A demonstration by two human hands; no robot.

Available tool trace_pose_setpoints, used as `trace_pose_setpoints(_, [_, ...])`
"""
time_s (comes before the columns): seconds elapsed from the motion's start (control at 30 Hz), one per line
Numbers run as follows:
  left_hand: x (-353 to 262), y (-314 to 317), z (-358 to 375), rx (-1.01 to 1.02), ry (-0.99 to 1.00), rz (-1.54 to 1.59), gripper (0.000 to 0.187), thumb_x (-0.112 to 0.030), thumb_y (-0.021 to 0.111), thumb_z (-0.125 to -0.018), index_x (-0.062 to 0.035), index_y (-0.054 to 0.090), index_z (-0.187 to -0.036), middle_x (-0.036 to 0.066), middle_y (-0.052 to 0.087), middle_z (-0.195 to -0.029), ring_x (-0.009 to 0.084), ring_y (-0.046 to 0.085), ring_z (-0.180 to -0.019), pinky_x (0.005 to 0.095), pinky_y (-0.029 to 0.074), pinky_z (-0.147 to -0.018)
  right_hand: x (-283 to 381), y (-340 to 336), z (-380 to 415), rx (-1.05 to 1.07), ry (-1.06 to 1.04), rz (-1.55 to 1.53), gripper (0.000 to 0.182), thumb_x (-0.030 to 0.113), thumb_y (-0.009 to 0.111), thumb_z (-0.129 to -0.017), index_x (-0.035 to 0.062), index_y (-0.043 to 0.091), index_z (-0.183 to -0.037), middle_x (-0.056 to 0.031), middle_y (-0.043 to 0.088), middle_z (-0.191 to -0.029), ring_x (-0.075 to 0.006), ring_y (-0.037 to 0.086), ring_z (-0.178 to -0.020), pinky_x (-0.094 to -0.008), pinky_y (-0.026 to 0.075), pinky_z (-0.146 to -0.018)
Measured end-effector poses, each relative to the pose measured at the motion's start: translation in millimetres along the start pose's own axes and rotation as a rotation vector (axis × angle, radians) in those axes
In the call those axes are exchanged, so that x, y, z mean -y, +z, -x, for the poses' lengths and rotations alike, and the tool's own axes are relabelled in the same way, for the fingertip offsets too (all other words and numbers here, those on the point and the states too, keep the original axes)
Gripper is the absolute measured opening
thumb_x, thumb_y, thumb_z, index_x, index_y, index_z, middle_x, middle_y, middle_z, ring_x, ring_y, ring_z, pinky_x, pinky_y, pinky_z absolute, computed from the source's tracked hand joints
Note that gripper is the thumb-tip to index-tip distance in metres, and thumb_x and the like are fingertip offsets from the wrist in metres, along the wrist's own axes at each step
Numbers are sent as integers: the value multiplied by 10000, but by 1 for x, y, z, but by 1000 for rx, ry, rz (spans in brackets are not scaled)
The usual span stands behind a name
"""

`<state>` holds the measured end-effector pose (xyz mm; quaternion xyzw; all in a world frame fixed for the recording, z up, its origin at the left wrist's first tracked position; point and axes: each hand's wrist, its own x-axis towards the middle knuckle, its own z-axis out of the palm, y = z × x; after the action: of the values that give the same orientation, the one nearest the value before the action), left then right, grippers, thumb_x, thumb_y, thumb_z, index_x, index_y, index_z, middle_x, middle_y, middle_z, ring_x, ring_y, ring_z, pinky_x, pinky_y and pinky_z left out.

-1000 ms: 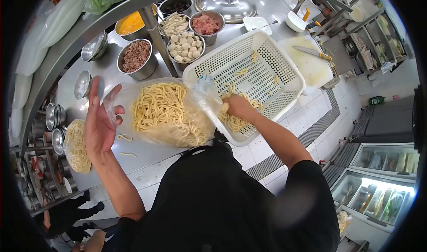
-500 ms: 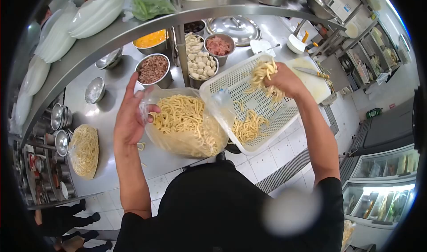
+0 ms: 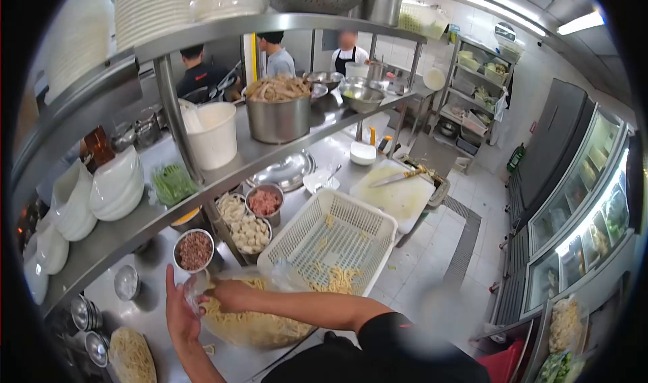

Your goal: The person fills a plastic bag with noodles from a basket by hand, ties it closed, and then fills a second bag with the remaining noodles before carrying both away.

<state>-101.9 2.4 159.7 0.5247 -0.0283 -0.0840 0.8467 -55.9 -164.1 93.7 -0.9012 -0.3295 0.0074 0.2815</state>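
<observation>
A clear plastic bag point(image 3: 260, 337) of thick yellow noodles point(image 3: 239, 321) lies on the steel counter. My left hand point(image 3: 181, 315) grips the bag's bunched left edge at the thumb, with the index finger pointing up. Over the bag's mouth, my right hand point(image 3: 231, 295) reaches down at the noodles; its fingers are mostly hidden, so what they hold does not show. Behind the bag stands a white perforated plastic basket point(image 3: 386, 238), with some loose noodles point(image 3: 334, 279) in its near corner and a few strands further back.
Bowls of minced meat point(image 3: 194, 250), pale round pieces point(image 3: 250, 234) and pink meat point(image 3: 265, 200) stand under the steel shelf point(image 3: 283, 146). A knife point(image 3: 398, 177) lies on the cutting board point(image 3: 398, 200). Another noodle bag point(image 3: 131, 356) sits at left. Several people point(image 3: 278, 59) are beyond the shelf.
My right hand has moved left from above the basket, where it held a clump of noodles, to the bag. Fewer noodles show in the basket. The view has tilted up.
</observation>
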Motion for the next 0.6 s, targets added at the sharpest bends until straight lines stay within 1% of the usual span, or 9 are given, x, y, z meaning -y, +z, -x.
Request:
trace_pose_setpoints(0.1, [3, -8, 1, -52, 6, -11, 638, -397, 491, -966, -321, 173, -1514, 124, 563, -1225, 155, 629, -667, 195, 430, -420, -13, -82, 31, -132, 183, -15, 343, 270, 645, -814, 87, 637, -1105, -176, 669, -850, -345, 656, -861, -479, 497, -787])
trace_pose_setpoints(0.2, [2, -4, 4, -36, 27, -11, 636, -394, 490, -969, -319, 172, -1514, 119, 598, -1178, 158, 636, -656, 197, 437, -416, -154, -195, 76, -805, 303, 677, 166, 210, 614, -839, 49, 657, -844, -124, 679, -776, -302, 658, -689, -419, 501, -609])
trace_pose_setpoints(0.23, [1, -5, 5, -43, 28, -14, 636, -394, 490, -969, -319, 172, -1514, 119, 598, -1178, 158, 636, -656, 197, 437, -416, -143, -274, 102, -793, 484, 584, 323, 232, 578, -909, 25, 571, -1157, -98, 661, -801, -257, 654, -718, -406, 502, -692])
trace_pose_setpoints(0.27, [2, -5, 4, -53, 37, -13, 633, -390, 489, -970, -318, 172, -1514, 116, 610, -1159, 161, 637, -646, 196, 436, -412, -126, -337, 116, -1083, 394, 75, 636, 220, 653, -861, 12, 369, -1391, -102, 649, -684, -244, 646, -603, -386, 510, -597])
trace_pose_setpoints(0.3, [3, -3, 2, -56, 39, -17, 631, -386, 489, -972, -318, 172, -1514, 114, 622, -1140, 164, 639, -636, 196, 436, -408, -124, -397, 125, -1019, 579, -30, 874, 199, 687, -819, 1, 155, -1484, -104, 638, -615, -227, 618, -501, -358, 502, -497])
trace_pose_setpoints(0.4, [1, -1, -5, -51, 2, -5, 692, -332, 531, -948, -300, 144, -1520, 140, 574, -1195, 187, 644, -637, 211, 452, -405, -111, -482, 152, -934, 655, -62, 600, 202, 647, -845, -43, 435, -1350, -75, 629, -621, -143, 595, -493, -275, 493, -468])
trace_pose_setpoints(0.43, [0, 0, -6, -46, 3, -7, 692, -332, 531, -948, -300, 144, -1520, 140, 574, -1195, 187, 644, -637, 211, 452, -405, -96, -483, 155, -939, 656, -62, 600, 202, 647, -845, -43, 435, -1350, -75, 629, -621, -143, 595, -493, -275, 493, -468])
trace_pose_setpoints(0.53, [2, 2, -6, -57, -2, 4, 684, -331, 527, -950, -298, 149, -1519, 142, 571, -1202, 185, 645, -636, 213, 453, -402, -80, -430, 172, -758, 441, -234, 302, 299, 625, -871, 2, 673, -852, -52, 639, -672, -116, 611, -552, -262, 501, -524])
trace_pose_setpoints(0.6, [-1, 4, -5, -87, -2, 16, 669, -320, 515, -955, -295, 156, -1519, 142, 570, -1204, 185, 645, -635, 214, 455, -401, -124, -357, 186, -635, 420, -392, 291, 316, 625, -871, 35, 691, -839, -53, 657, -699, -107, 619, -616, -274, 513, -607])
